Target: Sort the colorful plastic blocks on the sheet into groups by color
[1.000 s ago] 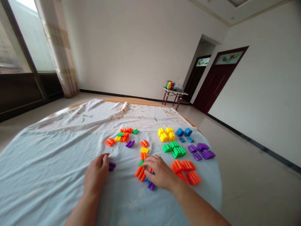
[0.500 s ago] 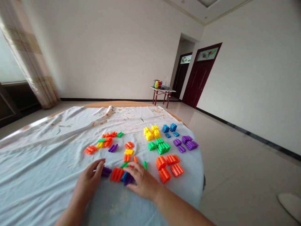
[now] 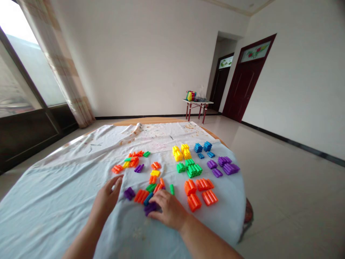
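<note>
My left hand (image 3: 108, 196) is held just left of a purple block (image 3: 129, 193), fingers apart and holding nothing. My right hand (image 3: 169, 209) curls around the right end of another purple block (image 3: 150, 208), thumb on the near side and fingers beyond it. Touching or close to that block is a blue block (image 3: 148, 199), with a row of orange tube blocks (image 3: 141, 196) to its left. Behind the right fingers lie a green block (image 3: 151, 187) and orange pieces (image 3: 158, 187), partly hidden by the hand.
Blocks are grouped by colour on the right: yellow (image 3: 177, 154), blue (image 3: 198, 147), green (image 3: 194, 169), purple (image 3: 230, 169) and orange (image 3: 194, 202). A mixed cluster (image 3: 133, 162) lies farther left. The cloth (image 3: 67, 201) is wrinkled. A small side table (image 3: 198, 102) stands by the doorway.
The view has swung left, so the table appears farther right. My left hand has drawn slightly away from the left purple block. My right hand stays at the other purple block.
</note>
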`<state>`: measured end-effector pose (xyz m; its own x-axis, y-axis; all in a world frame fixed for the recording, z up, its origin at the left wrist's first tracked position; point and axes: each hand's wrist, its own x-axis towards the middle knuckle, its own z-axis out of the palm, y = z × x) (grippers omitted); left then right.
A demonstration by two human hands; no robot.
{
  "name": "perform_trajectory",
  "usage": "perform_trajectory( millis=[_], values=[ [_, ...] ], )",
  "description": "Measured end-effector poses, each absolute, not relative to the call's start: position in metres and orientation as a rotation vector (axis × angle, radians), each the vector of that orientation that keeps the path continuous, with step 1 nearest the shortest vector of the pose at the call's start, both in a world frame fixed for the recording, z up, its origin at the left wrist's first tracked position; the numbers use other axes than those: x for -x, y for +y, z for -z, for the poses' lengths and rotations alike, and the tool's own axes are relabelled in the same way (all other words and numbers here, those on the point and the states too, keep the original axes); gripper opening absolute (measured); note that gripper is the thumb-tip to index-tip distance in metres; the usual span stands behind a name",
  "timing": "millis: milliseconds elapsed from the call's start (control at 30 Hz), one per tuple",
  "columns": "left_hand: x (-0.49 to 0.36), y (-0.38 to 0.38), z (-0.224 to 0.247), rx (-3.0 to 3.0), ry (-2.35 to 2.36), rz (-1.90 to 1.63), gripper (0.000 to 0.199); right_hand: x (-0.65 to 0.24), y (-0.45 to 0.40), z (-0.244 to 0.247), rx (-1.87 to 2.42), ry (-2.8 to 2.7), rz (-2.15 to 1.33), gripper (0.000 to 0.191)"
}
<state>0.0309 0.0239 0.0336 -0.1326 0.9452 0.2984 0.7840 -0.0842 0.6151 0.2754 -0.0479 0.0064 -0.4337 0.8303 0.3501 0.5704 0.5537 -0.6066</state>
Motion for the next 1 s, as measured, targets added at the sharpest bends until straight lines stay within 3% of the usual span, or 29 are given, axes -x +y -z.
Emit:
perform_trajectory(
  millis=[433, 667, 900, 1000],
  values=[
    [0.008, -0.02, 0.003, -1.92, 2.558, -0.217, 0.059, -0.269, -0.051, -0.008, 1.187, -2.108, -0.492, 0.019],
    [-0.001, -0.025, -0.002, -1.859, 2.585, -0.229, 0.059, -0.281, -0.051, -0.009, 1.247, -1.954, -0.542, 0.015],
    [-0.005, -0.03, -0.004, -1.83, 2.578, -0.331, 0.056, -0.279, -0.056, 0.009, 1.263, -1.995, -0.553, 0.046],
    [-0.008, -0.034, -0.008, -1.798, 2.574, -0.304, 0.056, -0.278, -0.052, 0.026, 1.232, -2.053, -0.543, 0.049]
  ],
)
